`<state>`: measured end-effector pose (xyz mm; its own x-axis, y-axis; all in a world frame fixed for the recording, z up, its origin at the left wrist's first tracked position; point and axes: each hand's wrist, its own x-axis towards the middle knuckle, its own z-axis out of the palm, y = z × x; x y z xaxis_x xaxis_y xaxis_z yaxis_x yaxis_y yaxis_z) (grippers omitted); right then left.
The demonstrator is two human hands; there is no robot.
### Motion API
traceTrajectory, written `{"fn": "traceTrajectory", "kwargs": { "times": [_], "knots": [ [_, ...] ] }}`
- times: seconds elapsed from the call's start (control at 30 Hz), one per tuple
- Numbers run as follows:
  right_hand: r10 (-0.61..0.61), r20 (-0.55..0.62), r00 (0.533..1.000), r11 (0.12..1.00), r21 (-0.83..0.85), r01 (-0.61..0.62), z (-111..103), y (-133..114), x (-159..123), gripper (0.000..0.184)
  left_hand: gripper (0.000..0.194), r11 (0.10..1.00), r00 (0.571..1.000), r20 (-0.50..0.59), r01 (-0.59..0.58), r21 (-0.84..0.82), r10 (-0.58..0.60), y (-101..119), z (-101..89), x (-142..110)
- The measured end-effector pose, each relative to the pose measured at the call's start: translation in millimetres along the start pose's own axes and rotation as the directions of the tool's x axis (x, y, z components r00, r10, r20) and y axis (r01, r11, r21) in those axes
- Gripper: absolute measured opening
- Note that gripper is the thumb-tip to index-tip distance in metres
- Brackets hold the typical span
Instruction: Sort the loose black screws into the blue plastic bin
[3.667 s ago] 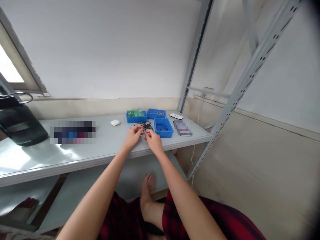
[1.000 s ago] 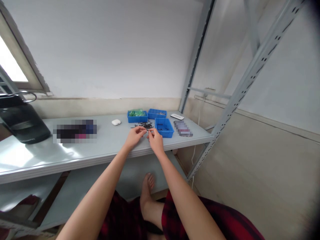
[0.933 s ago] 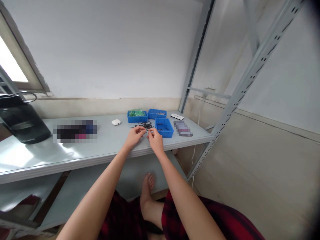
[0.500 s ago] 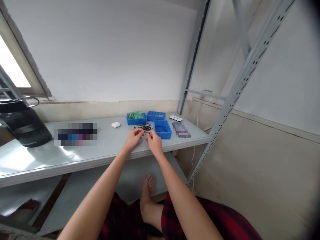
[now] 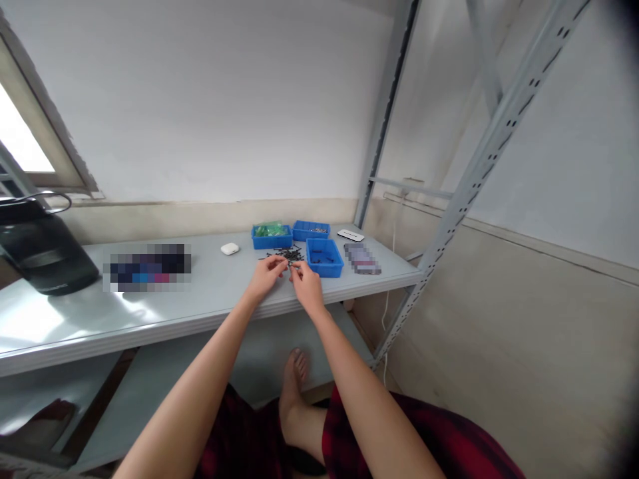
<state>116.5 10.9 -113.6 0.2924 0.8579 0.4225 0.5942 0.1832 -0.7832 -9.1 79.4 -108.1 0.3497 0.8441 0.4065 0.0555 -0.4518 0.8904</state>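
Note:
My left hand and my right hand meet fingertip to fingertip above the front part of the table. Each is closed in a pinch. A thin dark piece like a black screw shows at the left fingertips; what the right fingers pinch against it is too small to make out. Just behind the fingers lies a loose pile of black screws. Right of the pile, close to my right hand, stands a blue bin with a few dark pieces inside.
Behind the pile are a blue bin of green bagged pieces and another blue bin with small metallic parts. A white earphone case, a white oval device, a phone and a dark bottle share the table.
The hands stay over the same spot, with small finger movements; a slight gap between them has narrowed since one second ago. The view has shifted a little. Bins and pile look unmoved.

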Motion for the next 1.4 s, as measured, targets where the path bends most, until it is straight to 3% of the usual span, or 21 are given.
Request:
{"fn": "traceTrajectory", "kwargs": {
  "times": [0.4,0.6,0.77,0.97,1.17,1.4],
  "knots": [
    [-0.002,0.032,0.999,1.000,-0.023,0.002,1,-2,0,0.020,0.030,0.999,1.000,0.028,0.014,-0.050,-0.013,-8,0.0,3],
    [0.012,-0.006,1.000,0.999,0.039,-0.012,0,-1,1,0.023,0.031,0.993,0.998,0.043,-0.046,0.110,0.042,-1,-0.7,2],
    [0.024,-0.004,1.000,0.997,0.069,-0.024,0,-1,2,0.022,0.029,0.981,0.988,0.135,-0.101,0.165,0.079,5,-0.8,1],
    [0.044,-0.012,0.999,0.996,0.084,-0.042,3,1,4,0.023,0.045,0.998,0.993,0.113,0.028,0.063,-0.035,-2,0.2,0],
    [0.050,-0.013,0.999,0.996,0.071,-0.049,1,-2,5,0.021,0.026,0.999,0.992,0.123,-0.006,0.045,0.000,0,0.9,0],
    [0.072,-0.041,0.997,0.993,0.092,-0.068,1,-2,5,0.018,0.028,0.997,0.995,0.100,-0.030,0.075,0.022,6,-0.2,-3]
  ]
}}
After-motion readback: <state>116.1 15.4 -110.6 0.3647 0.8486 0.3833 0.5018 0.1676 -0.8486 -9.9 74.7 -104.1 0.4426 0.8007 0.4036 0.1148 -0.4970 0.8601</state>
